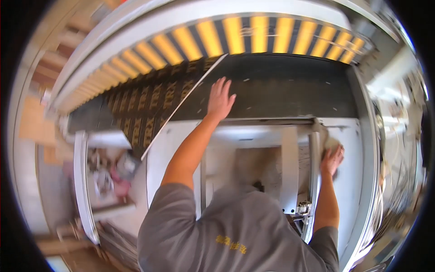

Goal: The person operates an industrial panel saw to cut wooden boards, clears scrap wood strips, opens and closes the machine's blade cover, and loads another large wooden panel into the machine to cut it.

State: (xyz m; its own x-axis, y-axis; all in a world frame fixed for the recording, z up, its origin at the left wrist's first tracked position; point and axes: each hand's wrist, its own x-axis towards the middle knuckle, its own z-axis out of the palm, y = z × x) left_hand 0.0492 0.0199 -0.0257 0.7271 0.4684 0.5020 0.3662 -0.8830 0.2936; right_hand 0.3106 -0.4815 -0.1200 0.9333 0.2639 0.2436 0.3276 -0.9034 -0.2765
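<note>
My left hand (220,98) is stretched over the dark flat bed (290,90) of a large machine, fingers extended and holding nothing. Whether its palm touches the bed, I cannot tell. To its left lies a dark brown board (152,102) with a repeated printed pattern and a pale slanting edge. On the white tabletop at the right, my right hand (333,159) is closed over a limp grey-brown cloth (330,138). Motion blurs that hand, and its fingers partly cover the cloth.
A beam with yellow and black stripes (233,35) spans the far side. Below the bed is a recess with a pale upright bar (289,170) and a metal fitting (304,207). A white frame post (84,186) stands at left. Cables (401,177) hang at far right.
</note>
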